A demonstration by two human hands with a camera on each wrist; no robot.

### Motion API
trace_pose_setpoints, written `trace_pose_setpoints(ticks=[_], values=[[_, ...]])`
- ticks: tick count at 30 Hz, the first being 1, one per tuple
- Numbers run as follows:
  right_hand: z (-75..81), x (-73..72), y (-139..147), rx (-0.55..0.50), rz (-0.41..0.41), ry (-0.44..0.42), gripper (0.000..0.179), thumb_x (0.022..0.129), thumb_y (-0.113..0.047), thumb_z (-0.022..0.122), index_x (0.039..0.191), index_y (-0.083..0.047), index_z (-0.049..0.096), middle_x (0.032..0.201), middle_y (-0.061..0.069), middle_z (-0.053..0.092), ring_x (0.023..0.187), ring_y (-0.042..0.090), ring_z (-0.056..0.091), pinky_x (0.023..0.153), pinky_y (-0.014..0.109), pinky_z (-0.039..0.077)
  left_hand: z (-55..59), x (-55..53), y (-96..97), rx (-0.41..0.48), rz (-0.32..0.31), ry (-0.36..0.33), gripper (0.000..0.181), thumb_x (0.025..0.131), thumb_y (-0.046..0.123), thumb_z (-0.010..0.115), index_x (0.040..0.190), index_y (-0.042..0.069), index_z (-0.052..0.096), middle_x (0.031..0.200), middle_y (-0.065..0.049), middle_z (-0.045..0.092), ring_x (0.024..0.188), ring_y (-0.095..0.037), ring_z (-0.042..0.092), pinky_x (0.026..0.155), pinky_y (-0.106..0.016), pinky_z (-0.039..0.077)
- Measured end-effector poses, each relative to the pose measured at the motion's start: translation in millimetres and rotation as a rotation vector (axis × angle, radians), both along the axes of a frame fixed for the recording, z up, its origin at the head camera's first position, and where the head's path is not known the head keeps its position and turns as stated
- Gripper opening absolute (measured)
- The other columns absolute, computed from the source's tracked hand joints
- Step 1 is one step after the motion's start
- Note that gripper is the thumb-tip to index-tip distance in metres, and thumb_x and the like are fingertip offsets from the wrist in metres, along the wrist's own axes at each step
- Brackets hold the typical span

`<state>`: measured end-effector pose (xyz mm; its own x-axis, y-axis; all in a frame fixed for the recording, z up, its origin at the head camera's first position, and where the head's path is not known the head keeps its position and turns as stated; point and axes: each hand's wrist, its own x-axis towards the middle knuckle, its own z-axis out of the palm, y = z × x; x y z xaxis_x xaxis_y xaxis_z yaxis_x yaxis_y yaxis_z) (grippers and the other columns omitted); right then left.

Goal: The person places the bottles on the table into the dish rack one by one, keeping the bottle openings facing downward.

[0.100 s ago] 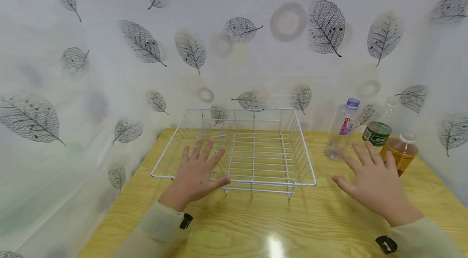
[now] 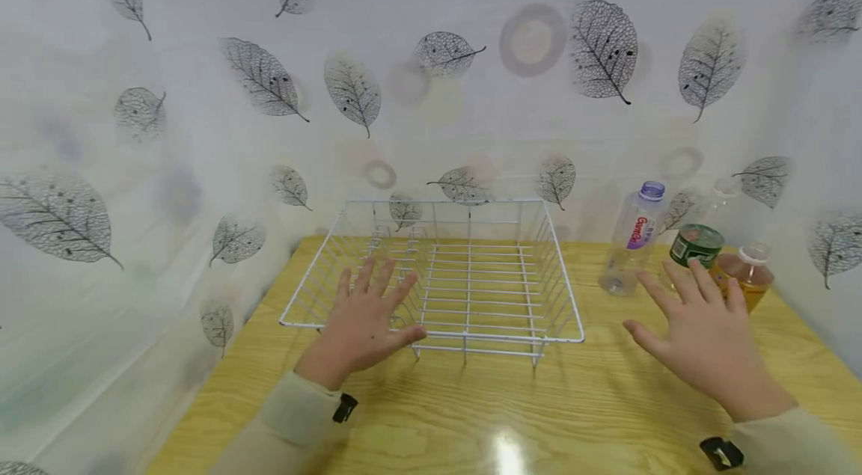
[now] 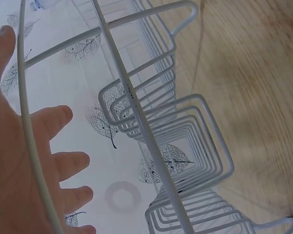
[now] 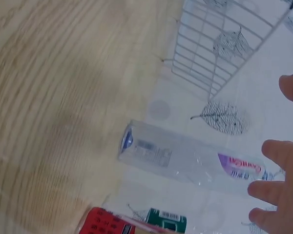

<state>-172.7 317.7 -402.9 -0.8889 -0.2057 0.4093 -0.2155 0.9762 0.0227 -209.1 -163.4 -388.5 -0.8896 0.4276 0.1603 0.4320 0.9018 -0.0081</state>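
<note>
A white wire rack point(image 2: 465, 335) stands on the wooden table. My left hand point(image 2: 360, 329) hovers over its front left corner with fingers spread and nothing held; in the left wrist view the rack's wires point(image 3: 136, 107) pass in front of the palm. On the right, my right hand point(image 2: 703, 348) is held out flat, fingers apart, in front of several bottles. Nearest its fingertips are a clear bottle with a purple neck point(image 2: 629, 239) and an orange-labelled bottle point(image 2: 750, 279). Behind them is a clear bottle with a green label point(image 2: 697, 243).
The wooden table point(image 2: 471, 415) runs back to a white curtain point(image 2: 431, 138) printed with dark leaves, which also hangs along the left and right sides. In the right wrist view, a red label point(image 4: 105, 223) shows at the bottom edge.
My right hand has shifted slightly to the right, uncovering more of the purple-necked bottle's base. The left hand stays over the rack.
</note>
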Motion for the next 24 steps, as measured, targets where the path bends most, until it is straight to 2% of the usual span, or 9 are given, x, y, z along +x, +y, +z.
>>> trace_pose_setpoints(ticks=[3,7,11,15,19,22,24], values=[[0.9,4.7,12,-0.084,-0.017,0.021,0.084,0.092,-0.055,0.066,0.161,-0.020,0.032,0.162,0.025,0.022,0.150,0.048,0.004,0.111,0.076,-0.004,-1.3,0.2,0.6,0.011,-0.001,-0.008,0.093,0.087,0.088,0.023,0.163,0.034,0.016,0.167,-0.011,0.005,0.152,-0.039,-0.006,0.117,-0.068,-0.004],[-0.5,10.1,30,-0.247,-0.038,0.094,0.085,0.092,-0.041,0.070,0.161,-0.012,0.029,0.162,0.028,0.017,0.151,0.046,0.001,0.116,0.068,-0.006,-2.4,-0.2,0.4,0.015,-0.001,-0.016,0.093,0.087,0.088,0.023,0.163,0.035,0.015,0.167,-0.009,0.003,0.152,-0.037,-0.008,0.117,-0.067,-0.005],[-1.4,15.5,46,-0.460,-0.117,0.142,0.087,0.093,-0.030,0.067,0.161,-0.005,0.020,0.165,0.027,0.010,0.150,0.051,0.004,0.117,0.068,0.000,-2.7,-0.9,0.2,0.015,-0.007,-0.014,0.092,0.088,0.088,0.023,0.163,0.034,0.016,0.168,-0.009,0.004,0.152,-0.038,-0.006,0.117,-0.067,-0.005],[-1.1,19.5,59,-0.681,-0.223,0.149,0.089,0.096,-0.022,0.062,0.163,-0.006,0.005,0.167,0.023,0.001,0.150,0.049,0.002,0.114,0.073,0.003,-1.8,-0.9,0.5,0.004,-0.008,-0.015,0.092,0.088,0.088,0.022,0.163,0.034,0.017,0.168,-0.009,0.005,0.152,-0.038,-0.004,0.117,-0.068,-0.004],[-2.7,18.1,68,-0.847,-0.304,0.144,0.089,0.099,-0.021,0.057,0.163,-0.011,-0.003,0.167,0.020,0.000,0.151,0.044,0.005,0.116,0.069,0.009,0.8,-0.7,1.1,-0.014,-0.006,-0.013,0.092,0.088,0.087,0.022,0.163,0.033,0.017,0.168,-0.010,0.006,0.152,-0.041,0.000,0.117,-0.068,-0.002],[-8.0,13.3,74,-0.982,-0.336,0.074,0.088,0.103,-0.026,0.053,0.163,-0.016,-0.010,0.168,0.016,-0.005,0.153,0.038,0.001,0.120,0.060,0.007,3.4,-0.6,1.5,-0.018,-0.007,-0.010,0.091,0.089,0.086,0.024,0.163,0.032,0.018,0.167,-0.011,0.007,0.152,-0.043,0.004,0.117,-0.068,0.000],[-14.4,9.4,79,-1.093,-0.327,0.013,0.088,0.105,-0.028,0.051,0.162,-0.022,-0.016,0.168,0.013,-0.010,0.153,0.032,-0.004,0.121,0.055,0.004,4.6,-0.4,1.3,-0.018,-0.005,-0.010,0.091,0.089,0.086,0.025,0.163,0.032,0.019,0.168,-0.012,0.008,0.152,-0.043,0.004,0.117,-0.068,0.000]])
